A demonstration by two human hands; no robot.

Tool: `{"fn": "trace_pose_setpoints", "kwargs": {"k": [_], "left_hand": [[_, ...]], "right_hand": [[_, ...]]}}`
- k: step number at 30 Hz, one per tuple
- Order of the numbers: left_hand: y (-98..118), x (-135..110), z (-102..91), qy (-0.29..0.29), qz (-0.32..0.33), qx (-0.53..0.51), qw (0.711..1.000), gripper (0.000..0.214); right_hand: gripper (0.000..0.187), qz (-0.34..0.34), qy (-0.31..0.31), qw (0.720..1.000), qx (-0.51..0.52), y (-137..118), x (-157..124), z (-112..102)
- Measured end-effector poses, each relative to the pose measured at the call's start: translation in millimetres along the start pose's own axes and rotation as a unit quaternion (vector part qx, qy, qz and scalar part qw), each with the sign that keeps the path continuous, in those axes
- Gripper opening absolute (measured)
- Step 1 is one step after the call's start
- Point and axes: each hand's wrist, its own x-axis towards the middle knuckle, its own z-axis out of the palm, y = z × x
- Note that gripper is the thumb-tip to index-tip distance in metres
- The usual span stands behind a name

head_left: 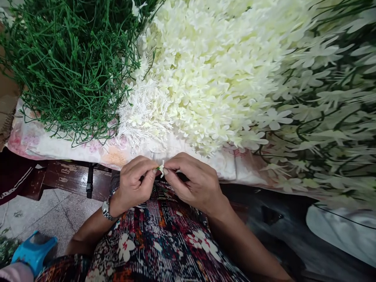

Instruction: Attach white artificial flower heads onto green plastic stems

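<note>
My left hand [135, 183] and my right hand [193, 181] meet in front of my lap, both with fingers pinched. Between their fingertips is a small white artificial flower piece with a bit of green stem [161, 169]. My left wrist wears a metal watch [106, 209]. Just beyond the hands lies a big heap of cream-white fabric petals [217, 74] and a bunch of thin white stamen pieces [143, 113]. A pile of green plastic stems [70, 62] lies at the left.
The piles rest on a floral cloth [38, 143] over a dark wooden table edge [70, 178]. Assembled white flower sprays [331, 113] fill the right. A blue object [33, 252] sits on the tiled floor at lower left.
</note>
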Motion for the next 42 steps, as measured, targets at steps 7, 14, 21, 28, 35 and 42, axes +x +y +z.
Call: {"fn": "trace_pose_setpoints", "kwargs": {"k": [7,14,21,28,35,42], "left_hand": [[7.2,6.6,-5.4,-0.063,-0.105,-0.040,0.992,0.008],[8.5,9.6,-9.6,-0.116,-0.111,-0.059,0.985,0.010],[4.7,7.5,-3.9,-0.103,-0.067,-0.050,0.991,0.010],[3.8,7.3,0.2,-0.102,-0.058,-0.011,0.993,0.015],[3.4,5.6,2.5,-0.090,-0.061,0.001,0.994,0.014],[4.1,5.9,5.0,-0.080,-0.054,0.020,0.995,0.013]], "right_hand": [[0.016,-0.035,0.040,0.999,-0.004,5.2,-3.9,4.6],[0.016,-0.059,0.021,0.997,-0.033,5.2,-6.0,0.7],[0.016,-0.055,-0.006,0.998,-0.020,8.6,-7.6,0.9],[0.018,-0.054,0.007,0.998,-0.015,13.2,-9.6,5.9],[0.019,-0.045,0.013,0.999,-0.011,15.4,-11.8,9.0],[0.017,-0.038,0.009,0.999,-0.008,17.1,-13.1,10.7]]}}
